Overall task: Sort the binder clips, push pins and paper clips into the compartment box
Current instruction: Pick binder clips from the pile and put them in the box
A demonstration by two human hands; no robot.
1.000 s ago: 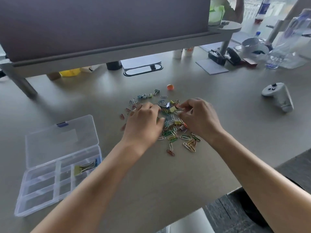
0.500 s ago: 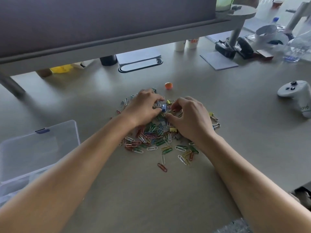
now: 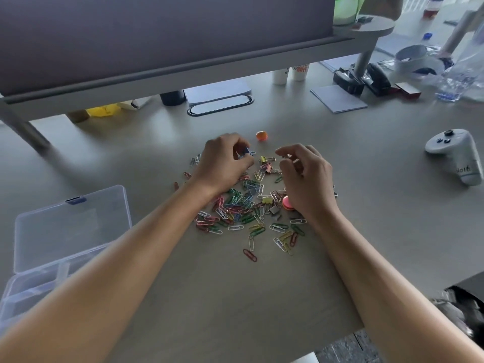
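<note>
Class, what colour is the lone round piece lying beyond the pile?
Orange; the round piece shows best in the head view.

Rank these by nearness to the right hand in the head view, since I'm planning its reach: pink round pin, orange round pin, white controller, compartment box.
From the right hand:
1. Pink round pin, beside the wrist.
2. Orange round pin, beyond the pile.
3. White controller, far right.
4. Compartment box, far left.

On the grey surface (image 3: 392, 205) a white controller (image 3: 457, 155) lies at the right. Behind are a notepad (image 3: 337, 98), a black stapler (image 3: 377, 78), two white cups (image 3: 289, 72) and a plastic bottle (image 3: 458, 77).
</note>
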